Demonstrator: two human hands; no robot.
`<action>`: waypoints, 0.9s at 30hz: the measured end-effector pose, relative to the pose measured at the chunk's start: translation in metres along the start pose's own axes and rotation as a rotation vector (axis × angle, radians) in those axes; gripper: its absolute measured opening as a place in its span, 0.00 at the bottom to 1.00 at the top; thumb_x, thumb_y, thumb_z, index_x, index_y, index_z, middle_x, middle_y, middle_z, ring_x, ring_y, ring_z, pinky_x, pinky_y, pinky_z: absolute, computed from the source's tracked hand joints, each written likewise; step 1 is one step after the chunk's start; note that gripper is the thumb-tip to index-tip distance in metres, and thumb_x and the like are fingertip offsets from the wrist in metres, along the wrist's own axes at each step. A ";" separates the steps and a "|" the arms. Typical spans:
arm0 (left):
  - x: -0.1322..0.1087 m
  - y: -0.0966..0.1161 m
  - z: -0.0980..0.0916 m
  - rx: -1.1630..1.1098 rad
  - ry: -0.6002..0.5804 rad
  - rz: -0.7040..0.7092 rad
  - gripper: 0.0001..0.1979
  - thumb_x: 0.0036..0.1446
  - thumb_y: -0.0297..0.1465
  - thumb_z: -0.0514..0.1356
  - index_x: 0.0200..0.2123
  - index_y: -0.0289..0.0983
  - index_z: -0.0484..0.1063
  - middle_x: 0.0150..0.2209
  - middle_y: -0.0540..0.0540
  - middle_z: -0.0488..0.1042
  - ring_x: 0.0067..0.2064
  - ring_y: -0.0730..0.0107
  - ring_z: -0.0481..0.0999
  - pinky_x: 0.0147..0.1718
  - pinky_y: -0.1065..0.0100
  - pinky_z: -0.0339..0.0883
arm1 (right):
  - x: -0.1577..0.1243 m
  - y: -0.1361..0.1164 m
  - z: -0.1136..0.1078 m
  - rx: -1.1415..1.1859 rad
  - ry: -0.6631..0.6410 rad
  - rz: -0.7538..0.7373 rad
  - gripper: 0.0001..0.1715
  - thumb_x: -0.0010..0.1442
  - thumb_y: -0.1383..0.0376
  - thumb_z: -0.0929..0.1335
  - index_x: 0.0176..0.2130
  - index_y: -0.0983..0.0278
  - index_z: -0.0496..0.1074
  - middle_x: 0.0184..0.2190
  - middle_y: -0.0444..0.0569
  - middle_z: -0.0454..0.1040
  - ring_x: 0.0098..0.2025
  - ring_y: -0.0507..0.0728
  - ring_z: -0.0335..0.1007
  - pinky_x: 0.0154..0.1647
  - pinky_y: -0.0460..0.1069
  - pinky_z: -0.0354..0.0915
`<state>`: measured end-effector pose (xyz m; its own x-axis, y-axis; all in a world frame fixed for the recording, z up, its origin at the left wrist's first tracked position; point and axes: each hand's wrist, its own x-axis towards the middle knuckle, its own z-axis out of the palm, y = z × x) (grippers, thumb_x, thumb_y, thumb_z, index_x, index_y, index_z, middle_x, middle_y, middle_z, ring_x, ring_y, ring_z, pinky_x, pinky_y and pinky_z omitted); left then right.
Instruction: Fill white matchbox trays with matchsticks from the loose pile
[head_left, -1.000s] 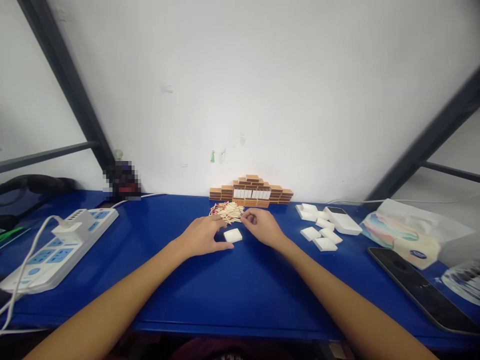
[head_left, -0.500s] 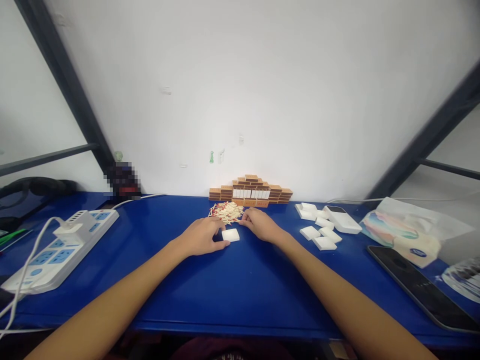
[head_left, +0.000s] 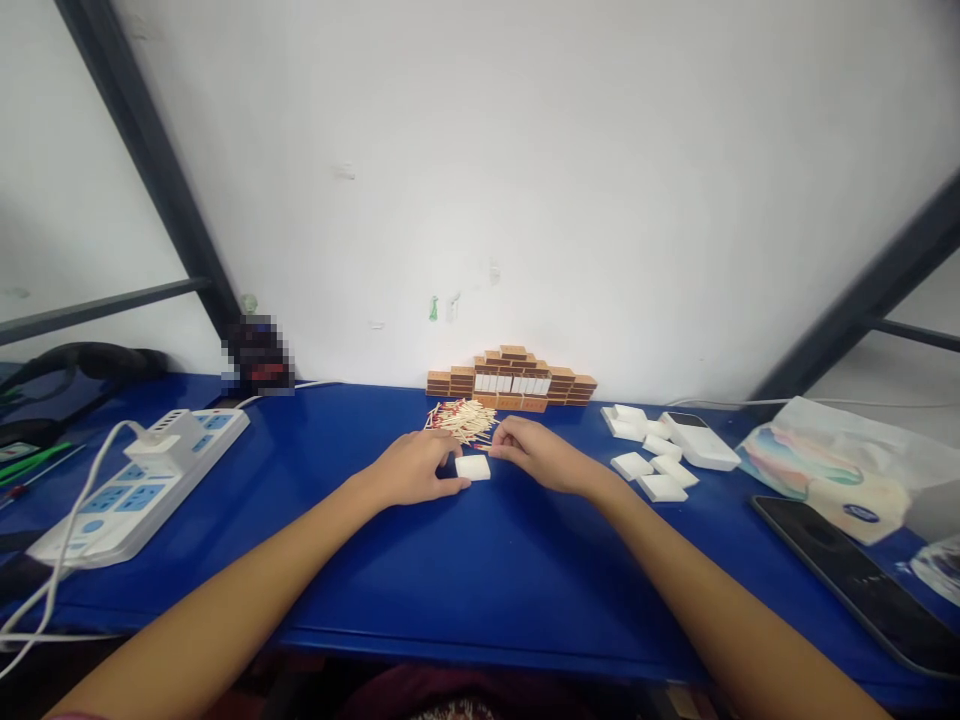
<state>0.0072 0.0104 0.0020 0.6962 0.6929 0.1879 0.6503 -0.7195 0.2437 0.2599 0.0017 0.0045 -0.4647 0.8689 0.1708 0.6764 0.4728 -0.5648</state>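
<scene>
A small white matchbox tray lies on the blue table between my hands. My left hand rests beside it, fingers curled, thumb and fingertips touching its left side. My right hand sits just right of the tray, fingertips pinched near a loose pile of matches; what it pinches is too small to make out. Behind the pile stands a stack of brown matchboxes against the wall.
Several white trays and a white device lie to the right, then a tissue pack and a dark phone. A white power strip with cable sits at the left. Dark frame bars rise on both sides.
The view has shifted slightly. My right hand has drawn back from the match pile toward the tray. The left hand has stayed on the tray.
</scene>
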 end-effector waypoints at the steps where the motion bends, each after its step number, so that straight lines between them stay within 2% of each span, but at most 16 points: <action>1: 0.000 -0.001 0.000 0.001 0.000 -0.002 0.15 0.58 0.45 0.64 0.40 0.40 0.75 0.37 0.46 0.78 0.37 0.61 0.77 0.32 0.64 0.63 | 0.000 -0.003 0.003 -0.016 -0.007 -0.022 0.10 0.69 0.60 0.66 0.36 0.63 0.71 0.35 0.47 0.72 0.37 0.55 0.67 0.37 0.48 0.60; 8: 0.000 -0.004 -0.001 -0.001 -0.012 0.026 0.15 0.59 0.46 0.64 0.40 0.40 0.75 0.36 0.47 0.78 0.37 0.62 0.76 0.32 0.65 0.61 | 0.000 -0.009 0.020 -0.091 -0.045 -0.053 0.05 0.68 0.66 0.68 0.37 0.63 0.70 0.38 0.48 0.72 0.39 0.55 0.68 0.39 0.48 0.60; 13: 0.001 -0.002 -0.004 0.022 0.005 0.045 0.13 0.60 0.43 0.65 0.36 0.39 0.72 0.35 0.48 0.77 0.36 0.64 0.75 0.32 0.66 0.60 | -0.001 -0.012 0.019 -0.096 -0.064 -0.064 0.04 0.68 0.67 0.68 0.37 0.63 0.71 0.38 0.47 0.72 0.38 0.55 0.67 0.38 0.47 0.60; 23: 0.001 -0.003 -0.002 0.025 0.016 0.064 0.13 0.60 0.43 0.65 0.40 0.40 0.74 0.39 0.48 0.78 0.39 0.63 0.77 0.33 0.66 0.62 | -0.001 -0.013 0.022 -0.115 -0.047 -0.072 0.04 0.66 0.71 0.69 0.39 0.63 0.74 0.38 0.48 0.73 0.39 0.54 0.69 0.40 0.47 0.60; 27: 0.001 -0.003 -0.003 0.048 0.006 0.064 0.14 0.60 0.42 0.66 0.42 0.40 0.74 0.39 0.48 0.78 0.38 0.64 0.77 0.33 0.66 0.61 | 0.000 -0.011 0.021 -0.145 -0.034 -0.053 0.03 0.66 0.69 0.70 0.37 0.64 0.75 0.37 0.48 0.74 0.37 0.54 0.68 0.37 0.47 0.59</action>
<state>0.0051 0.0127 0.0040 0.7352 0.6453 0.2075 0.6183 -0.7639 0.1849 0.2409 -0.0070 -0.0060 -0.5194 0.8378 0.1684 0.7247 0.5362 -0.4328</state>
